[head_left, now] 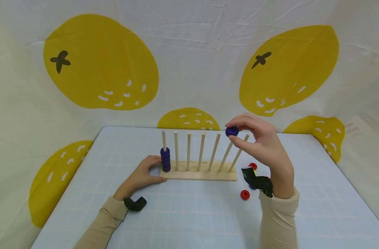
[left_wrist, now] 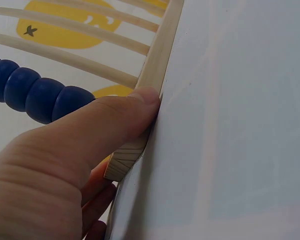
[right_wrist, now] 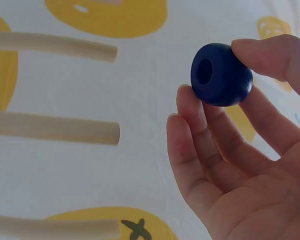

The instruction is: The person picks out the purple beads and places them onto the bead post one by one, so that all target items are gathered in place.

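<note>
My right hand (head_left: 261, 141) pinches a dark blue bead (head_left: 231, 131) between thumb and fingers, up by the tops of the rightmost pegs. In the right wrist view the hole of the bead (right_wrist: 205, 72) faces the peg ends and stays apart from them. The wooden peg rack (head_left: 202, 175) stands on the table with several upright pegs. Its leftmost peg carries a stack of dark blue beads (head_left: 166, 160); the other pegs look bare. My left hand (head_left: 144, 173) grips the rack's left end. In the left wrist view its thumb (left_wrist: 102, 120) presses the base's front edge, fingers behind.
Right of the rack lies a red bead (head_left: 245, 195) by itself. Behind it, more loose beads, among them a red one (head_left: 253, 166), are partly hidden by my right wrist's black strap (head_left: 257, 180). A lemon-print cloth (head_left: 189, 69) hangs behind the pale checked table (head_left: 183, 221).
</note>
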Action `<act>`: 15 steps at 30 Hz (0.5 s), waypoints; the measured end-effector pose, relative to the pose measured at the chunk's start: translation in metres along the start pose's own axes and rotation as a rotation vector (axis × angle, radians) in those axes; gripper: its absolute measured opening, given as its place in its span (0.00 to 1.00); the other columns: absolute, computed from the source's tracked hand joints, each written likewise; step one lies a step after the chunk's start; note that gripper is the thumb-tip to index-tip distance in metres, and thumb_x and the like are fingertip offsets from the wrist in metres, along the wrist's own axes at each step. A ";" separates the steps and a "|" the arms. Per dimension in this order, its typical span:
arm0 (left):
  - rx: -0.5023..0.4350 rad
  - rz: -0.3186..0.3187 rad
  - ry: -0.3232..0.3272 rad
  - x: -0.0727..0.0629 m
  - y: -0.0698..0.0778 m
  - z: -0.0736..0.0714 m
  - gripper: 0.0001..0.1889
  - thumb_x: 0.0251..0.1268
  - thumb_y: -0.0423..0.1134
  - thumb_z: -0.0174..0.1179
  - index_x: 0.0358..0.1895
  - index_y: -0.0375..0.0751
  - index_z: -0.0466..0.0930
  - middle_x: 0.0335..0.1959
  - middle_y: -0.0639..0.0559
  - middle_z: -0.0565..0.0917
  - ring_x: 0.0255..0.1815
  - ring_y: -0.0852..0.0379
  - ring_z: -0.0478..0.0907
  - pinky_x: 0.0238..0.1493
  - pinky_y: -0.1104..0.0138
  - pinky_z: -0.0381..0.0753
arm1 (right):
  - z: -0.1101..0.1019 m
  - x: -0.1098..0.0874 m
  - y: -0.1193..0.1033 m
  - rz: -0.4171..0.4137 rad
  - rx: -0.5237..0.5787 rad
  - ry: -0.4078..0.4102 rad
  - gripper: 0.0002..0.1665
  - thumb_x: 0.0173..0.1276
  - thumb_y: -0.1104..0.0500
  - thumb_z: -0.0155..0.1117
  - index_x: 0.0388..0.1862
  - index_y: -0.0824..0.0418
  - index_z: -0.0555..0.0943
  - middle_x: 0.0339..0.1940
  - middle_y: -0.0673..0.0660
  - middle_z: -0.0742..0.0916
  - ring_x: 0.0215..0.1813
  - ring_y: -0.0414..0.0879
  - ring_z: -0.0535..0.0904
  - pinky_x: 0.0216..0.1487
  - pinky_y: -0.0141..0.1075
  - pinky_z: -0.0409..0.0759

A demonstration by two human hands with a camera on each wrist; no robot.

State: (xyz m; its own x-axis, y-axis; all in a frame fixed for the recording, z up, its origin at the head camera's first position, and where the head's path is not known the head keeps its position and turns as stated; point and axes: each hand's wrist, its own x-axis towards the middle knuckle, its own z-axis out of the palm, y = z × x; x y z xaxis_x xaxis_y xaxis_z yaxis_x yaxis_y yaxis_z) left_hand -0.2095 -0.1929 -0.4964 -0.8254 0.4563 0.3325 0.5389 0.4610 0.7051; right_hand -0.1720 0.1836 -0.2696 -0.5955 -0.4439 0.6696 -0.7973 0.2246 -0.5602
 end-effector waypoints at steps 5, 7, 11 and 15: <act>0.003 0.002 0.002 0.000 -0.002 0.001 0.32 0.40 0.42 0.83 0.55 0.43 0.82 0.56 0.49 0.81 0.60 0.48 0.74 0.63 0.47 0.72 | 0.013 0.012 0.001 -0.013 0.082 0.039 0.22 0.53 0.83 0.67 0.47 0.71 0.83 0.43 0.62 0.84 0.43 0.49 0.78 0.49 0.34 0.81; 0.001 0.009 0.004 0.000 -0.002 0.001 0.32 0.40 0.42 0.83 0.54 0.43 0.83 0.56 0.49 0.81 0.60 0.48 0.74 0.63 0.47 0.72 | 0.018 0.017 0.001 -0.007 0.104 0.054 0.21 0.53 0.84 0.67 0.46 0.72 0.83 0.43 0.62 0.84 0.43 0.50 0.78 0.51 0.35 0.81; 0.000 0.017 0.006 -0.001 -0.003 0.001 0.32 0.40 0.41 0.83 0.54 0.44 0.83 0.56 0.50 0.81 0.59 0.48 0.74 0.62 0.47 0.72 | 0.030 0.024 0.003 0.003 0.140 0.095 0.20 0.54 0.83 0.66 0.46 0.73 0.83 0.43 0.63 0.83 0.44 0.50 0.77 0.52 0.35 0.81; 0.005 0.020 0.007 -0.001 -0.003 0.001 0.32 0.40 0.41 0.83 0.54 0.44 0.83 0.56 0.50 0.81 0.59 0.48 0.74 0.62 0.47 0.72 | 0.042 0.032 0.005 -0.011 0.174 0.126 0.19 0.55 0.83 0.67 0.46 0.74 0.82 0.43 0.64 0.83 0.44 0.51 0.77 0.52 0.36 0.81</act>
State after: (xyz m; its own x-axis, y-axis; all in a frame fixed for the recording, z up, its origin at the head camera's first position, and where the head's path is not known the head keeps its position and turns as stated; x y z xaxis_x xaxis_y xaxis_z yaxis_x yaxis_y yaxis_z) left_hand -0.2098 -0.1940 -0.4993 -0.8155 0.4603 0.3508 0.5560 0.4553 0.6953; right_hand -0.1911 0.1338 -0.2712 -0.6032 -0.3311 0.7256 -0.7813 0.0625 -0.6210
